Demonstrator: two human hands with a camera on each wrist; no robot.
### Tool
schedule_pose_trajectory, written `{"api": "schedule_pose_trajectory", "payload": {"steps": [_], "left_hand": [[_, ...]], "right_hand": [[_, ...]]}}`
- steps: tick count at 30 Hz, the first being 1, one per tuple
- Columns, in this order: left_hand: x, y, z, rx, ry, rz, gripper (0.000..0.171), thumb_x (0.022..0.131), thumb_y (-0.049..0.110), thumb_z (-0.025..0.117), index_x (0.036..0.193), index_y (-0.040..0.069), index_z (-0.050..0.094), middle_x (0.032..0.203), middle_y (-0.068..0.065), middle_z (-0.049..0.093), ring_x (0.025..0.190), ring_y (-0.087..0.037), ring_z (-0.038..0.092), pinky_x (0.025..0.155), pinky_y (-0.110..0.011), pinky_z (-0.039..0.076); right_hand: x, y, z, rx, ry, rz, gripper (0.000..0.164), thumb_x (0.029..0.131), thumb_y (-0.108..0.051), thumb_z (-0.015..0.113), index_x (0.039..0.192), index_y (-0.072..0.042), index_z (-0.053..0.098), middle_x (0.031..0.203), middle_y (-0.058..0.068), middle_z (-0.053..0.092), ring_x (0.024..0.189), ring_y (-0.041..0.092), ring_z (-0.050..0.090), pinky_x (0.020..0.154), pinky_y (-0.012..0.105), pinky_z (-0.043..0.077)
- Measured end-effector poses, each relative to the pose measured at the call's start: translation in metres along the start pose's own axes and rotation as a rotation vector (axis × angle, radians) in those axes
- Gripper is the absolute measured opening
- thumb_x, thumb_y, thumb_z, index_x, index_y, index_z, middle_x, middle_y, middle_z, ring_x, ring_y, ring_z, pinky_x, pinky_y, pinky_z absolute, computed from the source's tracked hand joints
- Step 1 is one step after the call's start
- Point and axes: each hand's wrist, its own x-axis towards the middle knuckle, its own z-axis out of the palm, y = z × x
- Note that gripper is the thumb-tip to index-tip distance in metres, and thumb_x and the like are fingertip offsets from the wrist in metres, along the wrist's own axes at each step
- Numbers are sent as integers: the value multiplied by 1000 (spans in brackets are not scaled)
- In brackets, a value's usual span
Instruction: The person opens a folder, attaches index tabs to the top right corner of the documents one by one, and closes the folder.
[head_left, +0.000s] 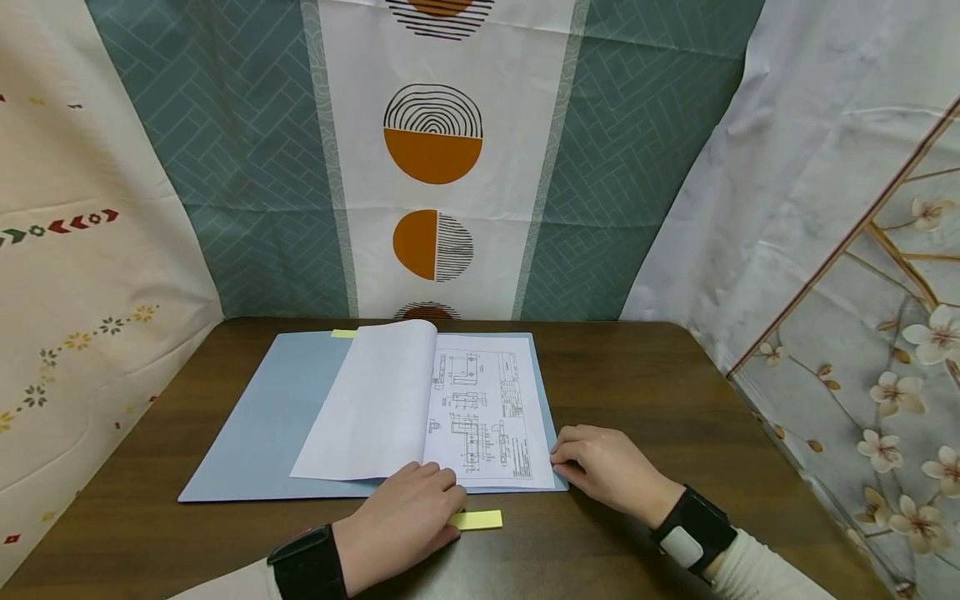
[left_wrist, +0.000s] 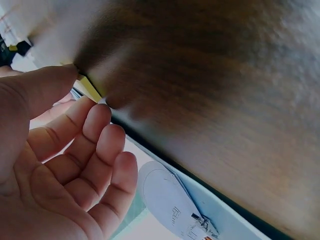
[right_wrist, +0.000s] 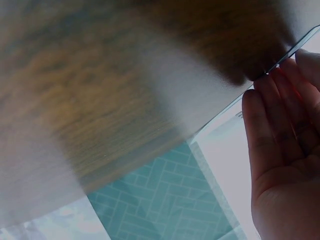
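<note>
A light blue folder (head_left: 255, 425) lies spread on the table with a stack of papers on it. One white sheet (head_left: 367, 408) is turned over to the left with a curved fold, baring a printed technical drawing (head_left: 487, 408). My left hand (head_left: 408, 518) is just in front of the folder's near edge, pinching one end of a yellow strip (head_left: 480, 521) between thumb and index finger. In the left wrist view, the yellow strip (left_wrist: 90, 89) shows at those fingertips. My right hand (head_left: 611, 468) touches the folder's right edge near its front corner, with nearly straight fingers (right_wrist: 265, 130).
Another yellow strip (head_left: 343, 333) shows at the folder's far edge. The brown wooden table (head_left: 630, 375) extends to both sides. Patterned cloth hangs behind it (head_left: 255, 167) and a floral cloth (head_left: 862, 375) along the right.
</note>
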Motion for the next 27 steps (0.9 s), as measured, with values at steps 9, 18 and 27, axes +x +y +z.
{"api": "schedule_pose_trajectory", "payload": {"steps": [9,18,27], "left_hand": [[-1,3,-2,20,52,16,18,85,32,76,86,20,63,77,12,48,70,-7,42,60,-20,37],[4,5,-8,-22,76,-5,17,88,29,72,95,18,61,76,12,51,67,-6,45,60,-20,40],[6,5,-13,-42,88,-7,18,90,29,71,102,18,63,84,12,54,72,-6,45,64,-18,41]], "right_hand": [[0,0,-1,6,-3,1,13,85,-25,79,98,-22,79,96,-14,64,80,4,54,78,22,51],[0,0,-2,0,-5,4,13,85,-24,79,97,-22,80,96,-14,64,80,4,54,77,22,51],[0,-1,-1,3,-1,-1,12,85,-24,78,97,-22,79,96,-14,64,80,3,54,76,21,51]]}}
